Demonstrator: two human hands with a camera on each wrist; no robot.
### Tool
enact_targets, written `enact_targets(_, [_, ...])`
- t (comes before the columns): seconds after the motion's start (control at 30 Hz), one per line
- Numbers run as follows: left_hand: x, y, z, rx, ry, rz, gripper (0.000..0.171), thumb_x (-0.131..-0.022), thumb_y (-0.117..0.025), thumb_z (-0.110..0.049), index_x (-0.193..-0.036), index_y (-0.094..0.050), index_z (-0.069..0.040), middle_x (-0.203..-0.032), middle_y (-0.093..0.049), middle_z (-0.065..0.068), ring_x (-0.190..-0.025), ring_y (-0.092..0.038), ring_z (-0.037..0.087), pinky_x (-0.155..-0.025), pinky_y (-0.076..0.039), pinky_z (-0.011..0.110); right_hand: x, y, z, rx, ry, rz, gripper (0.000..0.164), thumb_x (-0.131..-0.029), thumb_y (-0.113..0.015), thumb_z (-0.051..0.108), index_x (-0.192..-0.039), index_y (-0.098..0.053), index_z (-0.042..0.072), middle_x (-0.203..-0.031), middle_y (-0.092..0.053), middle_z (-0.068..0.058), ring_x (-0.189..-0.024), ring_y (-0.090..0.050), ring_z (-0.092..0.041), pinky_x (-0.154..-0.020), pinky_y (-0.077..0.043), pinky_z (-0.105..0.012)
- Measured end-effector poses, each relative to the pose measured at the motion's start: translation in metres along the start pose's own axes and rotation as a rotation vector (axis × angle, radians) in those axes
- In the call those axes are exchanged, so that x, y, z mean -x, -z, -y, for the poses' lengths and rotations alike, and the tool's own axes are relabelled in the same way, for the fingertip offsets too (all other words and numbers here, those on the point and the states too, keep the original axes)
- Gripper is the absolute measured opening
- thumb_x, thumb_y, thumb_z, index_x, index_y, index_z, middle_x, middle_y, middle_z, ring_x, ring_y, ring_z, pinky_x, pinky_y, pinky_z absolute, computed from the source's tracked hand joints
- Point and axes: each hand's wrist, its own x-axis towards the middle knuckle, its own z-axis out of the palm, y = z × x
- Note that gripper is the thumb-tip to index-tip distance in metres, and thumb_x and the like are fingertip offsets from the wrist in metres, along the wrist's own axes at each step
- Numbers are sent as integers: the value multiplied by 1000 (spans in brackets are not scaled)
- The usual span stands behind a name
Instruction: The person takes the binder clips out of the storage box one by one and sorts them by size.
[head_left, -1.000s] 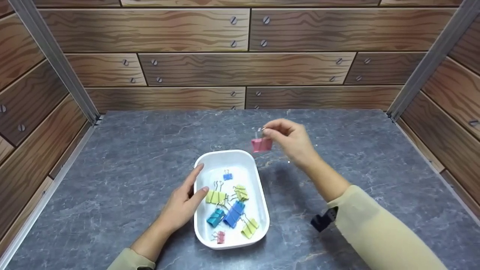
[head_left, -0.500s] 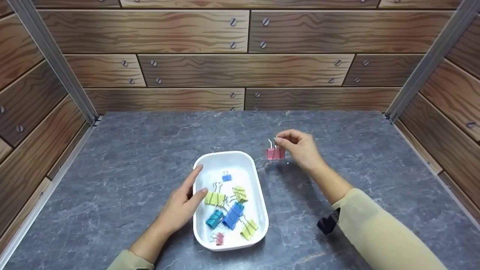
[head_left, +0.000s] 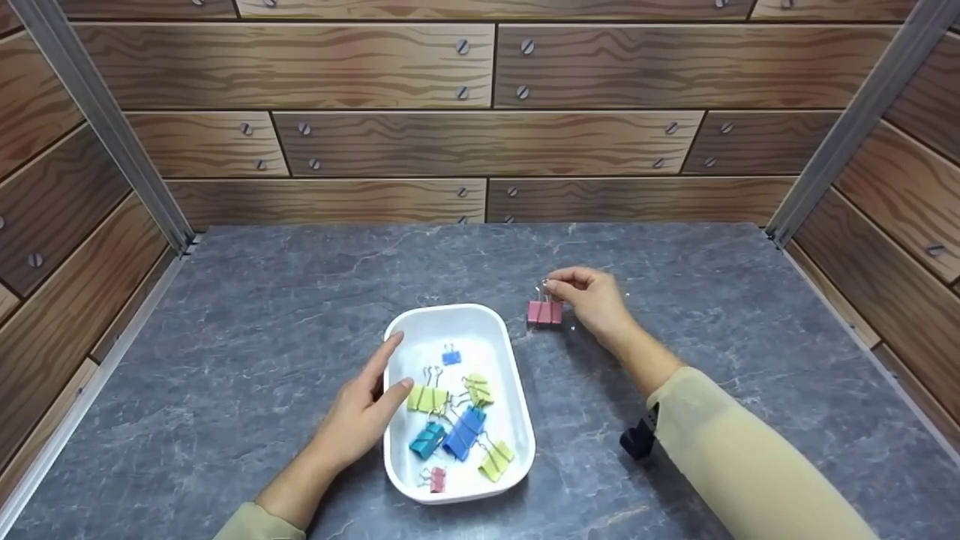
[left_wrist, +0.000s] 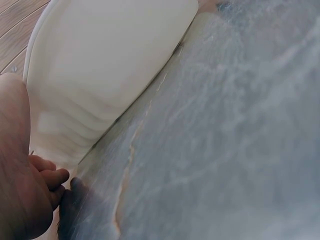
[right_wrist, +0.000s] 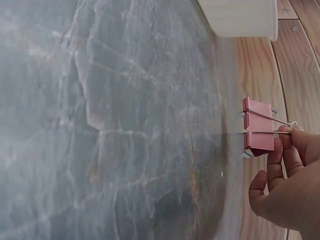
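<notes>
Between thumb and fingers, my right hand pinches the wire handles of a large pink binder clip, which hangs upright beside the tray's far right corner. In the right wrist view the pink binder clip shows its wire handles in the fingertips. My left hand rests on the left rim of a white tray, thumb and fingers relaxed. Inside lie a small blue clip, a large blue clip, a teal clip, a small pink clip and several yellow-green clips.
The tray stands on a dark grey marbled tabletop. Wood-patterned walls enclose the back and both sides, with metal posts at the corners. A black wrist device hangs below the right sleeve.
My right hand has lowered the pink binder clip toward the tabletop and shifted it slightly right overall. The left hand stays at the tray's rim, and the clips inside have not moved.
</notes>
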Motion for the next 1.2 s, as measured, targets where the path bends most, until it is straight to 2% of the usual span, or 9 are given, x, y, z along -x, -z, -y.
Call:
enact_targets(0.3, [0, -1, -1, 30, 3, 12, 67, -107, -65, -30, -168, -36, -29, -165, -43, 14, -150, -43, 28, -118, -39, 51, -5, -7, -5, -1, -13, 8, 17, -100, -72, 1, -111, -75, -12, -93, -78, -9, -87, -73, -15, -78, -60, -25])
enact_targets(0.63, [-1, 0, -1, -3, 3, 7, 67, -107, -65, -30, -167, -37, -29, -166, -41, 13, -152, -40, 30, -121, -34, 53, -5, -8, -7, 8, -13, 23, 19, -101, -71, 2, -112, -74, -13, -97, -78, -15, -85, -72, -12, -75, -59, -23])
enact_targets(0.93, [0, 1, -1, -12, -2, 5, 66, -107, -65, -31, -167, -38, -30, -167, -40, 12, -153, -38, 29, -122, -32, 52, -7, -11, -9, 12, -38, 31, 18, -101, -71, 2, -113, -75, -10, -95, -78, -7, -85, -72, -10, -77, -58, -24])
enact_targets(1.2, [0, 0, -1, 6, -15, 7, 66, -107, -64, -31, -167, -38, -28, -166, -41, 12, -152, -38, 27, -122, -33, 52, -8, -11, -14, 13, -46, 33, 21, -101, -70, 1, -116, -73, -13, -94, -78, -9, -82, -71, -9, -76, -58, -22])
